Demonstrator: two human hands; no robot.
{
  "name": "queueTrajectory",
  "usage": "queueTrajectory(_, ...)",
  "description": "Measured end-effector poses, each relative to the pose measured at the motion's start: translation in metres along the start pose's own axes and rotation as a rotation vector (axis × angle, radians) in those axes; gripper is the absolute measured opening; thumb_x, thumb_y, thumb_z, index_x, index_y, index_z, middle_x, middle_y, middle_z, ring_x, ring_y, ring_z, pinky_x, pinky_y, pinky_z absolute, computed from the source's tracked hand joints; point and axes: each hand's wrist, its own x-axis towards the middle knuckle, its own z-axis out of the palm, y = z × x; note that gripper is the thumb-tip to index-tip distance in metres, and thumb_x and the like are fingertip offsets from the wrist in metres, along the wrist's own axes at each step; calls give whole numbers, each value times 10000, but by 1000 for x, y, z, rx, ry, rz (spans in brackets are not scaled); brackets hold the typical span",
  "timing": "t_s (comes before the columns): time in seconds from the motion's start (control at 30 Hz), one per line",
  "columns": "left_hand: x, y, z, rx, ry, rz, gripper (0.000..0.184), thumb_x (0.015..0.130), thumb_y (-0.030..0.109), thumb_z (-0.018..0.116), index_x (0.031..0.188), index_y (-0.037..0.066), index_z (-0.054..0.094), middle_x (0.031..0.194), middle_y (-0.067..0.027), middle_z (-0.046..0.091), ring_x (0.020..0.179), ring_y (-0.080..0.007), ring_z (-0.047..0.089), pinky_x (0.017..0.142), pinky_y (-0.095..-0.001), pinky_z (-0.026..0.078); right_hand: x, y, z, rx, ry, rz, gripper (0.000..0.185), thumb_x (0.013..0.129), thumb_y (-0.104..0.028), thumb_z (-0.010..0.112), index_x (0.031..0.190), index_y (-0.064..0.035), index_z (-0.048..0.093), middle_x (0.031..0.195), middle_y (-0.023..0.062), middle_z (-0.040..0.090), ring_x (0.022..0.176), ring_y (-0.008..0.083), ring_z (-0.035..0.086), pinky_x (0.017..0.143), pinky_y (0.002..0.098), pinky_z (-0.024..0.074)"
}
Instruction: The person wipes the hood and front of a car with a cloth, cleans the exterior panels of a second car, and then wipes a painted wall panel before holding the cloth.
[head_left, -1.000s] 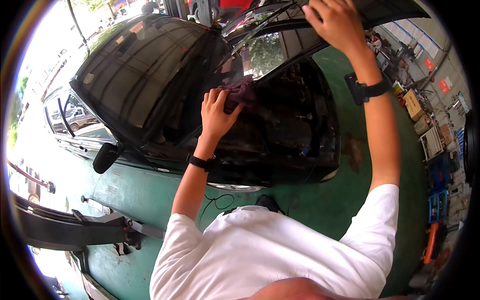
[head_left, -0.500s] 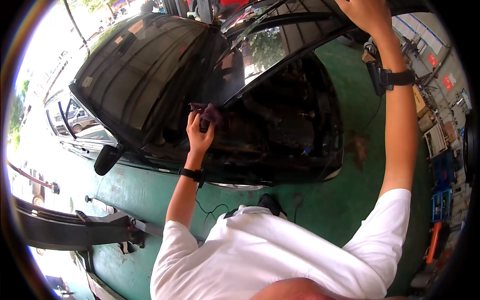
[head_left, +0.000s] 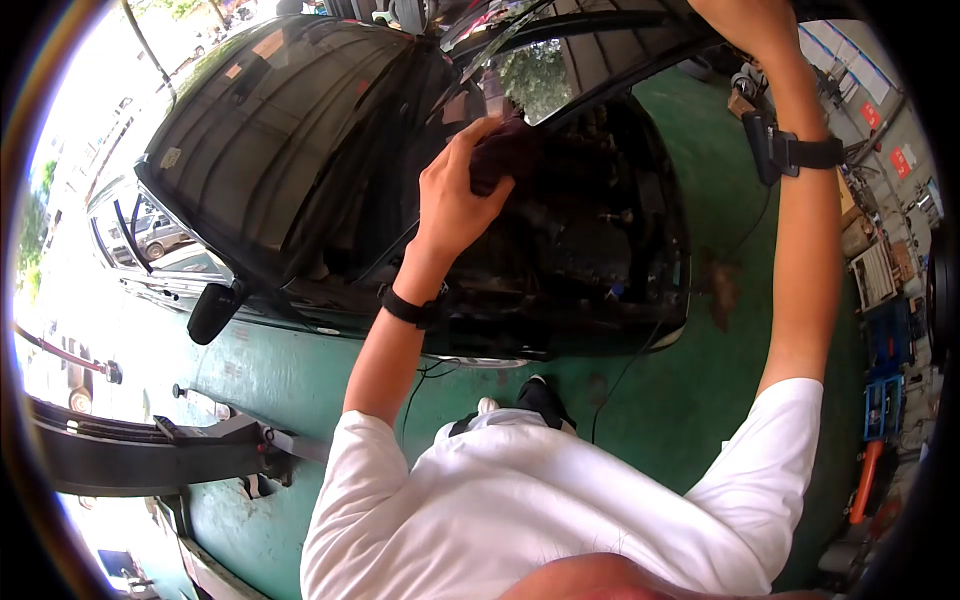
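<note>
In my left hand [head_left: 462,190] is a dark purple cloth [head_left: 505,155], bunched between thumb and fingers. The cloth is at the lower edge of the raised hood [head_left: 620,65] of a black car; whether it presses on the hood is hard to tell. Under the hood, the dark engine bay [head_left: 590,240] lies exposed. My right hand [head_left: 750,25] is high up at the hood's outer edge, its fingers cut off by the top of the view. The windshield [head_left: 290,120] is to the left of the hood.
The side mirror [head_left: 215,313] sticks out at the left. A dark lift arm [head_left: 150,450] stands at the lower left. Tools and boxes line the right wall, with a blue metal frame [head_left: 882,408] among them. A thin cable [head_left: 620,380] lies on the green floor [head_left: 660,450].
My left hand has moved up and right with the cloth, from the base of the windshield to the hood's edge. My right hand has shifted slightly up and right.
</note>
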Motion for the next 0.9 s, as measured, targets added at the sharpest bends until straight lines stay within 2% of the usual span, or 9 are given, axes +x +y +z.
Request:
queueTrajectory(0.1,-20,-25,-9,17,4,20,507,716,-25,688,1213,41,610,1116,-143,681,1016,-296,683,884,-329,521,-2,-1,-1,16,17,13,266,896,-346,579,876,-93,660,966,95,608,1023,310,560,913,456,442)
queueTrajectory(0.17,-37,-40,-17,27,19,-15,471,685,-2,699,1148,78,674,1052,-134,674,975,-339,661,848,-369,534,-2,0,1,10,39,-6,262,897,-341,577,880,-94,661,960,99,611,1019,309,565,914,455,442)
queueTrajectory(0.47,-130,-113,-65,169,-4,-284,380,728,-12,699,1104,29,658,1027,-147,671,960,-333,670,837,-354,524,-4,-7,-5,5,83,-1,263,890,-340,586,874,-88,660,954,105,619,1013,313,576,915,454,447)
queueTrajectory(0.53,-168,-147,-70,204,119,-416,337,771,9,686,1105,12,642,992,-149,695,957,-277,693,851,-330,515,-1,-3,-3,10,70,11,267,888,-344,587,874,-88,660,956,106,620,1015,315,576,915,454,447)
queueTrajectory(0.57,-183,-159,-75,209,117,-411,337,771,9,686,1105,12,642,992,-149,695,957,-277,693,851,-330,515,-1,-1,-1,12,46,20,271,887,-348,589,874,-87,659,958,106,621,1018,316,576,915,455,447)
queueTrajectory(0.7,-245,-213,-86,289,189,-647,310,830,73,706,1124,13,630,988,-130,700,942,-212,679,852,-318,516,-1,-2,-2,8,26,30,290,885,-367,589,870,-86,660,958,110,624,1020,320,577,913,458,449)
queueTrajectory(0.77,-276,-247,-87,-77,420,-858,292,842,72,700,1121,14,636,1001,-91,688,925,-187,652,846,-305,514,0,0,0,1,5,13,306,885,-384,588,868,-87,662,962,111,627,1022,323,579,912,460,451)
queueTrajectory(0.8,-279,-245,-86,-95,434,-880,270,864,77,672,1124,14,639,1015,-63,670,917,-174,630,846,-294,512,0,-3,-1,1,5,11,306,885,-384,588,868,-87,662,962,111,627,1022,323,579,912,460,451)
queueTrajectory(0.9,-279,-243,-82,-47,488,-904,269,872,94,651,1130,18,646,1016,-77,681,924,-185,640,852,-299,509,-1,-6,-6,-11,6,23,323,880,-405,594,868,-90,667,964,110,630,1023,322,581,912,463,452)
